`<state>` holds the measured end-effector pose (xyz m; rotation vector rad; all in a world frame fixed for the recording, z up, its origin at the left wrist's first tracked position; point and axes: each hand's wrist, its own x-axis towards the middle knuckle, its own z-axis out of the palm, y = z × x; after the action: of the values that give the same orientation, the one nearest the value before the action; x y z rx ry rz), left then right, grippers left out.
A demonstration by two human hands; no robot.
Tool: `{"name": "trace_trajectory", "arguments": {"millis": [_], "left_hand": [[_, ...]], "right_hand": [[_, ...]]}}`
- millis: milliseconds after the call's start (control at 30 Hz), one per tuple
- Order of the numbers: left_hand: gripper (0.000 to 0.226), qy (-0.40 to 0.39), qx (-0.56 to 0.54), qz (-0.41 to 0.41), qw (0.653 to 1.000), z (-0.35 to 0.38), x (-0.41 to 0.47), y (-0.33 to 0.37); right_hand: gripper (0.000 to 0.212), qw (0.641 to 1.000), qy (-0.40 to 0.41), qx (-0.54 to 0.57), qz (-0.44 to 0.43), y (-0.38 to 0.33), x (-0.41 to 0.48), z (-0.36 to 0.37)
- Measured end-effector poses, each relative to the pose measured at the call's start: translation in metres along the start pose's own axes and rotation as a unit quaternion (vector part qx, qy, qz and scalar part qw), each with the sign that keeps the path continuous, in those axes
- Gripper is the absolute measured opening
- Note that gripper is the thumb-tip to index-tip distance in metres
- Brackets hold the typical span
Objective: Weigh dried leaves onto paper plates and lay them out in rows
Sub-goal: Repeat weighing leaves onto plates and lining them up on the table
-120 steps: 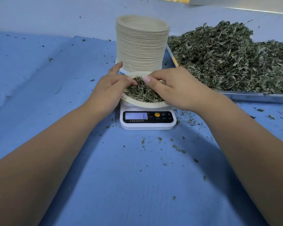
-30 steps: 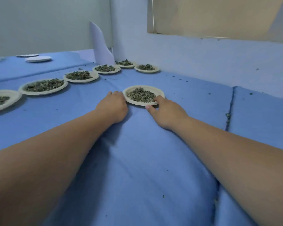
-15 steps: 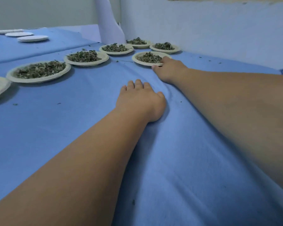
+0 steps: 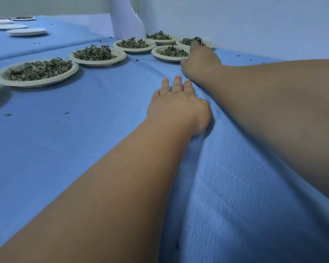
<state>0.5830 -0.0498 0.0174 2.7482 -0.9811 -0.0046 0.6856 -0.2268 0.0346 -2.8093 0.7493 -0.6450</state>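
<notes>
Your left hand (image 4: 179, 105) lies flat on the blue cloth (image 4: 84, 130), fingers straight and spread, holding nothing. Your right hand (image 4: 199, 60) reaches further, against the near right edge of a paper plate (image 4: 160, 55) that carries a small heap of dried leaves (image 4: 172, 51). That plate sits on the cloth near the wall, just beside the far plate (image 4: 179, 43) in the corner. Your fingers seem stretched out towards the far plate, but from this low angle I cannot tell whether they grip a rim. A row of filled plates (image 4: 32, 83) runs off to your left, with empty white plates (image 4: 27, 31) beyond.
</notes>
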Motion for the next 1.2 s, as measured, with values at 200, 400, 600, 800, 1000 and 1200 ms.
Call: {"name": "trace_trajectory", "arguments": {"millis": [200, 400, 600, 800, 1000, 1200], "left_hand": [[0.063, -0.012, 0.015, 0.002, 1.000, 0.000, -0.003, -0.001], [0.065, -0.016, 0.016, -0.007, 1.000, 0.000, -0.006, 0.000], [0.063, -0.021, 0.015, -0.017, 1.000, -0.001, -0.010, 0.002], [0.068, -0.028, 0.014, -0.026, 0.999, -0.003, -0.010, 0.002], [0.064, -0.014, 0.024, -0.018, 0.999, -0.005, -0.009, 0.002], [0.068, -0.017, 0.023, -0.056, 0.998, -0.010, -0.025, 0.013]], "right_hand": [[0.022, 0.998, -0.005, -0.012, -0.068, -0.006, -0.010, -0.004], [0.026, 0.998, -0.013, -0.006, -0.058, -0.004, -0.008, -0.005], [0.036, 0.999, -0.022, -0.004, -0.045, -0.003, -0.008, -0.002], [0.057, 0.991, -0.137, -0.004, -0.010, 0.013, -0.021, -0.010], [0.065, 0.974, -0.209, -0.072, -0.051, 0.033, -0.061, -0.030], [0.071, 0.968, -0.227, -0.091, -0.053, 0.052, -0.122, -0.059]]}}
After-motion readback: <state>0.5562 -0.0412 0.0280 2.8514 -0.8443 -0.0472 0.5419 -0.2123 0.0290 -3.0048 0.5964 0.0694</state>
